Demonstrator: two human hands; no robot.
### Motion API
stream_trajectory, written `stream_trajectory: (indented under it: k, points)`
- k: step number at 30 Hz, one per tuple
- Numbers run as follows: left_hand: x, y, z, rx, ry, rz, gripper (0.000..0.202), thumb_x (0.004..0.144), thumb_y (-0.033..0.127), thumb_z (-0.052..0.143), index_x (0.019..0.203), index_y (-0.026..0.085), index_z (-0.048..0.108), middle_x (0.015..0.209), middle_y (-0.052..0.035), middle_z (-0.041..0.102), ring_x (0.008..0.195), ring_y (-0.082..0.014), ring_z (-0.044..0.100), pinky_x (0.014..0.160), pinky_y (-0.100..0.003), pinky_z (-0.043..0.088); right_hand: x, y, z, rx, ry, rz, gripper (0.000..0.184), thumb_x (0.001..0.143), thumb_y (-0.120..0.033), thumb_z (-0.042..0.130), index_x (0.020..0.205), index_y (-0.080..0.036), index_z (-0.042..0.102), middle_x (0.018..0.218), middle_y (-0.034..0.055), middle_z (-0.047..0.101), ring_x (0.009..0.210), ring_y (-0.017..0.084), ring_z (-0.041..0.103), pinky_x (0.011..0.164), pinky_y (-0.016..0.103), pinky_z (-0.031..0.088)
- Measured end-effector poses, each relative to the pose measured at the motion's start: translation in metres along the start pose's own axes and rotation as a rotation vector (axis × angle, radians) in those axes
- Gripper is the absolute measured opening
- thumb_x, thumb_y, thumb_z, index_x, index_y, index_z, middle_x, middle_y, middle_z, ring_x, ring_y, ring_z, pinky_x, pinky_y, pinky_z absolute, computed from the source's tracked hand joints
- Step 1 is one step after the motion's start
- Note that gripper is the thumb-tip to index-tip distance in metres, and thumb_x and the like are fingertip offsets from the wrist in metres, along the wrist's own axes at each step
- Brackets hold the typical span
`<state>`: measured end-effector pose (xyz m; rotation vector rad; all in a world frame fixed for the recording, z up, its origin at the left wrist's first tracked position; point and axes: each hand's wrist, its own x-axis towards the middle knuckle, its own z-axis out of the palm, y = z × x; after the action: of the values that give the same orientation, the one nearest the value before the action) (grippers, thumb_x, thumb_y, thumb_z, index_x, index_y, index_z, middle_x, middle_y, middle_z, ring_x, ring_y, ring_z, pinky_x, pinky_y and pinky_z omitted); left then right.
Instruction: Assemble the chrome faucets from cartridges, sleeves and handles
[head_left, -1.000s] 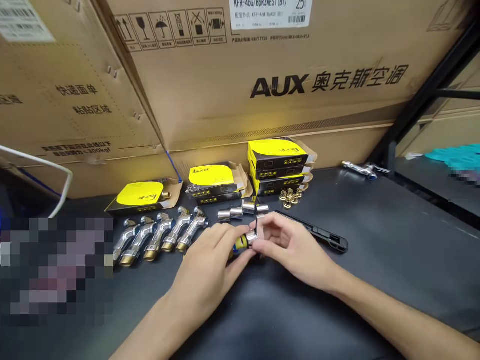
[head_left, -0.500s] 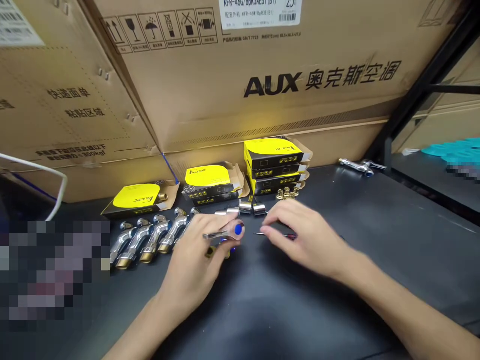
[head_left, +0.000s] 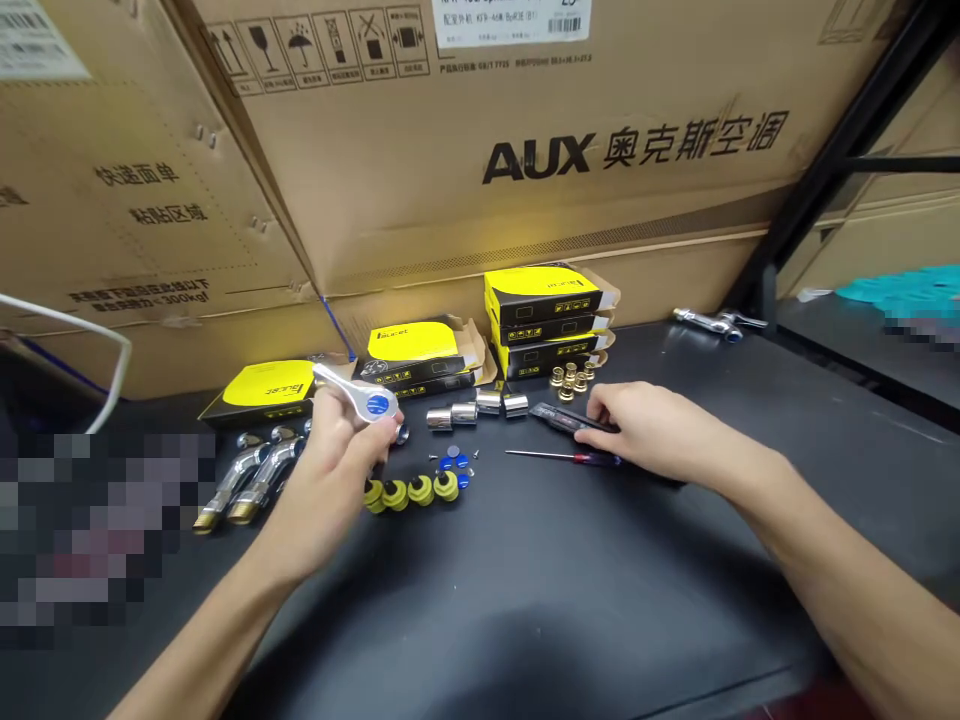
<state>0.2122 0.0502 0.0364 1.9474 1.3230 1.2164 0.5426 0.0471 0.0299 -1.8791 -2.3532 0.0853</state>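
Keep your left hand (head_left: 337, 440) fingers closed firm on the tap handle (head_left: 358, 396), held above the table's left side, w/ your right hand (head_left: 645, 430) lying loosely open on the black tool (head_left: 559, 418), holding nothing.

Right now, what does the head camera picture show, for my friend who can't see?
The person's left hand holds up a chrome faucet handle with a blue dot, while the right hand rests on a black tool on the dark table, amid faucet parts and yellow boxes.

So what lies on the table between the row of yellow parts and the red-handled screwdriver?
In the head view, small blue caps lie between the yellow parts and the screwdriver.
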Motion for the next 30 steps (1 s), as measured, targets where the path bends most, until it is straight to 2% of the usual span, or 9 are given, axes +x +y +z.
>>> stream_trajectory:
  k: [3,5,7,10,12,14,17,30]
  points:
    - [-0.003,0.005,-0.001,-0.074,-0.034,-0.03,0.022,0.097,0.04,0.052,0.11,0.023,0.053,0.098,-0.004,0.062,0.086,-0.0173,0.061,0.079,-0.033,0.054,0.002,0.01,0.0,0.031,0.015,-0.04,0.012,0.088,-0.032,0.067,0.091,-0.024,0.058,0.078,0.0007,0.071,0.066,0.02,0.065,0.059,0.029,0.043]
    - [-0.005,0.011,0.001,-0.027,-0.029,-0.02,0.025,0.095,0.04,0.055,0.112,0.021,0.056,0.094,-0.0032,0.064,0.085,-0.0182,0.062,0.081,-0.034,0.054,0.002,0.013,-0.003,0.066,0.071,-0.045,0.013,0.088,-0.031,0.068,0.093,-0.024,0.058,0.08,0.0,0.072,0.07,0.021,0.067,0.062,0.03,0.046]
    - [-0.007,0.016,0.004,0.041,-0.004,0.041,0.027,0.094,0.041,0.057,0.112,0.022,0.058,0.099,-0.004,0.066,0.089,-0.0197,0.064,0.084,-0.035,0.053,0.001,0.007,-0.009,0.107,0.216,-0.035,0.014,0.089,-0.032,0.068,0.095,-0.024,0.058,0.084,0.0016,0.074,0.075,0.023,0.069,0.067,0.033,0.048]
    - [-0.009,0.02,0.008,0.237,0.016,0.175,0.021,0.093,0.04,0.059,0.104,0.021,0.062,0.099,-0.0036,0.068,0.091,-0.0207,0.064,0.085,-0.035,0.05,-0.004,-0.016,-0.013,0.219,0.544,-0.094,0.016,0.091,-0.031,0.068,0.103,-0.022,0.06,0.099,0.0049,0.076,0.085,0.023,0.071,0.075,0.034,0.051]
    - [-0.011,0.021,0.01,0.378,0.012,0.261,0.017,0.091,0.036,0.061,0.097,0.021,0.062,0.093,-0.0027,0.068,0.089,-0.0208,0.062,0.083,-0.034,0.049,-0.007,-0.033,-0.011,0.253,0.635,-0.199,0.017,0.093,-0.032,0.068,0.106,-0.023,0.062,0.104,0.0058,0.075,0.091,0.023,0.071,0.083,0.036,0.053]
    - [-0.013,0.022,0.012,0.455,0.007,0.327,0.015,0.09,0.035,0.062,0.094,0.021,0.063,0.09,-0.0023,0.069,0.088,-0.0211,0.061,0.082,-0.034,0.048,-0.008,-0.046,-0.006,0.258,0.623,-0.288,0.014,0.095,-0.031,0.065,0.107,-0.025,0.063,0.107,0.0046,0.075,0.096,0.023,0.071,0.087,0.036,0.053]
    - [-0.015,0.023,0.016,0.479,0.004,0.375,0.013,0.091,0.034,0.062,0.09,0.02,0.062,0.087,-0.002,0.07,0.085,-0.0206,0.059,0.079,-0.034,0.047,-0.007,-0.054,0.003,0.246,0.564,-0.37,0.011,0.097,-0.03,0.063,0.106,-0.025,0.062,0.105,0.0031,0.074,0.096,0.021,0.071,0.084,0.034,0.054]
    - [-0.016,0.024,0.02,0.49,-0.038,0.381,0.012,0.091,0.03,0.059,0.083,0.022,0.06,0.081,-0.0007,0.066,0.082,-0.0196,0.057,0.073,-0.033,0.046,-0.008,-0.053,0.005,0.148,0.58,-0.373,0.01,0.099,-0.029,0.061,0.107,-0.025,0.062,0.105,0.0023,0.074,0.096,0.02,0.071,0.082,0.032,0.053]
